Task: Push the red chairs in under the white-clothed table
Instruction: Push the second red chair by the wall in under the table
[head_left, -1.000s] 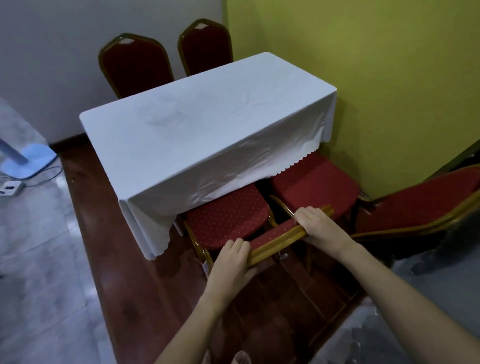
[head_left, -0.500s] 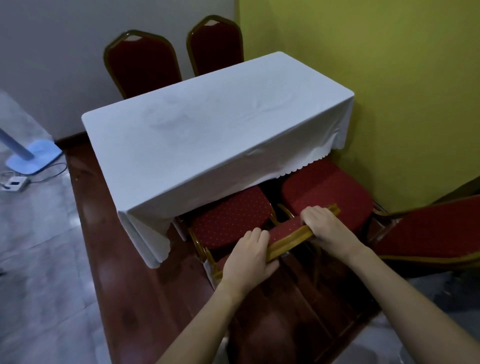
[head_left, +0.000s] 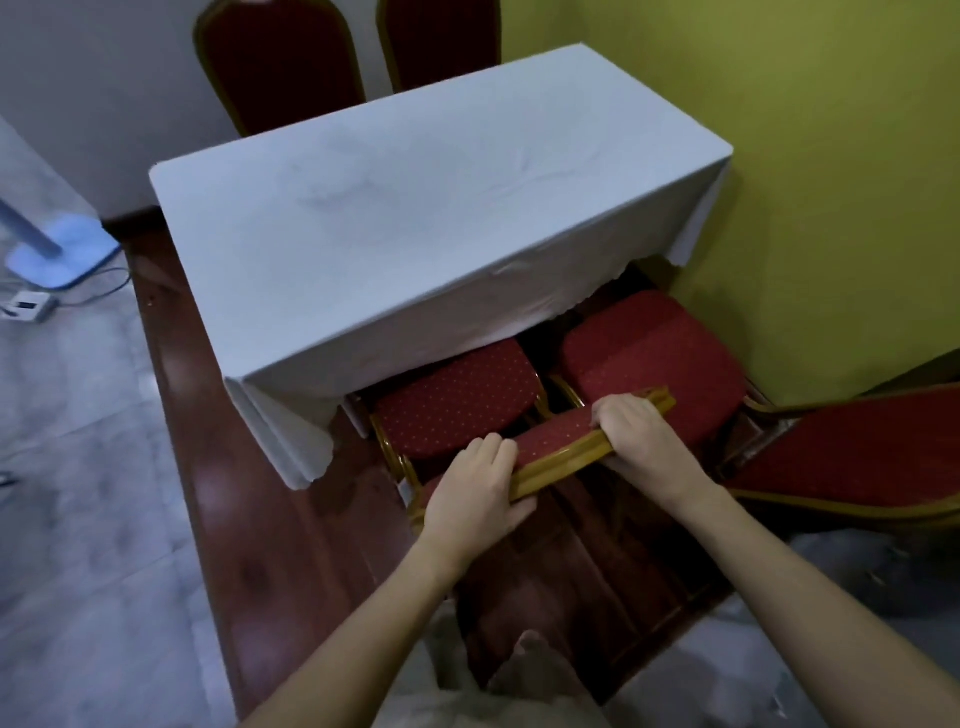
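Observation:
A table under a white cloth (head_left: 415, 218) fills the middle of the head view. Below its near edge stands a red chair with a gold frame, its dotted seat (head_left: 457, 400) partly beneath the cloth. My left hand (head_left: 472, 488) and my right hand (head_left: 644, 441) both grip the top of this chair's backrest (head_left: 558, 441). To its right a second red chair (head_left: 654, 358) has its seat partly under the cloth; its backrest (head_left: 852, 467) reaches towards the right edge. Two more red chair backs (head_left: 280, 62) (head_left: 441, 41) stand up behind the table's far side.
A yellow wall (head_left: 805, 156) runs close along the table's right end. At the left, a pale blue stand base (head_left: 57, 254) and a white power strip (head_left: 26, 306) with a cable lie on the grey floor. Dark wooden flooring (head_left: 291, 545) lies under the table.
The near chair has slid forward, so less of its seat shows below the cloth. Both hands stayed on its backrest, and the view has moved closer to the table.

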